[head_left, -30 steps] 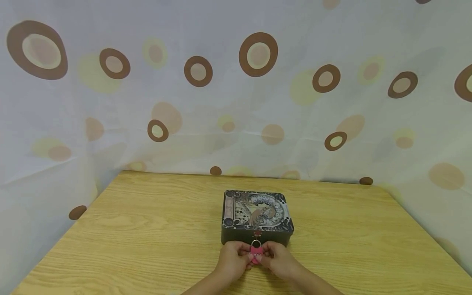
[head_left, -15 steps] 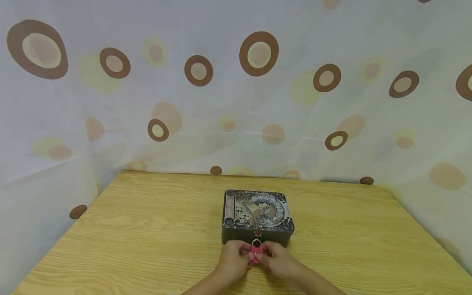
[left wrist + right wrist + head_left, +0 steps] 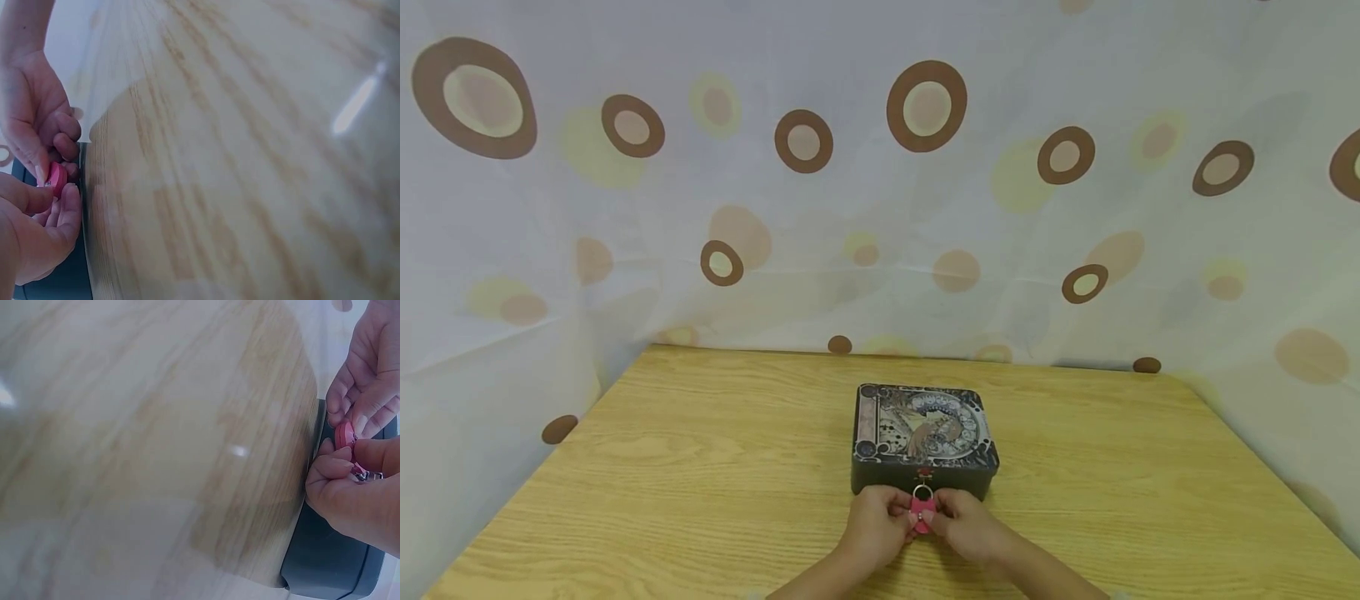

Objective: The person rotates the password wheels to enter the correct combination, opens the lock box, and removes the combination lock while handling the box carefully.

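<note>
A pink combination padlock [image 3: 922,505] hangs by its metal shackle from the red clasp [image 3: 924,472] on the front of a dark tin box [image 3: 925,425] with a printed lid. The left hand [image 3: 876,527] pinches the padlock's left side between thumb and fingers. From the other side the right hand [image 3: 972,528] pinches it too, its thumb on the front near the number dials. In the left wrist view the pink padlock body [image 3: 56,179] shows between both hands' fingertips. The right wrist view shows the padlock [image 3: 345,437] gripped close against the box's dark side [image 3: 325,556].
The box stands on a wood-grain table [image 3: 715,483], its lid down. A white curtain [image 3: 865,200] with brown and yellow circles hangs behind the table and along its sides.
Both hands stay at the padlock; the thumbs shift slightly over its front. The box has not moved, and the whole view drifts very slightly.
</note>
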Action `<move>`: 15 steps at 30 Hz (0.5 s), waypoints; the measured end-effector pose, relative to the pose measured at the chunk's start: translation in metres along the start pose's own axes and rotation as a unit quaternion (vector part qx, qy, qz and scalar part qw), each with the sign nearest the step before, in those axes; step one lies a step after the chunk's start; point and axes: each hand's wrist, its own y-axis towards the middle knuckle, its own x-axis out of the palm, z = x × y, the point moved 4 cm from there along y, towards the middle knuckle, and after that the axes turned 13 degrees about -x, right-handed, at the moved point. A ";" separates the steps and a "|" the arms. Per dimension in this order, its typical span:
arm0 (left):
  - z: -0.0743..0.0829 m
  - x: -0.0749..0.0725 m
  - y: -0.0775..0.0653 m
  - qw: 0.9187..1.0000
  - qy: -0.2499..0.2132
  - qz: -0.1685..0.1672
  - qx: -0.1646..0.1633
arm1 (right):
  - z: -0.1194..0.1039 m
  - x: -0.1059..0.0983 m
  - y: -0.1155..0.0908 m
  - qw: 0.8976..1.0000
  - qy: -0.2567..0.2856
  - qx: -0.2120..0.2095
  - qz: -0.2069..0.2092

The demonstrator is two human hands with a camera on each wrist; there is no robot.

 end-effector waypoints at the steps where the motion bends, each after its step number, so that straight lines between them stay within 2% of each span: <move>1: 0.000 0.000 0.000 1.000 0.001 0.000 0.000 | 0.000 0.000 0.000 1.000 0.000 0.001 0.000; 15: 0.001 -0.001 -0.001 1.000 -0.005 -0.004 -0.004 | -0.001 -0.002 0.000 0.999 -0.028 0.013 -0.008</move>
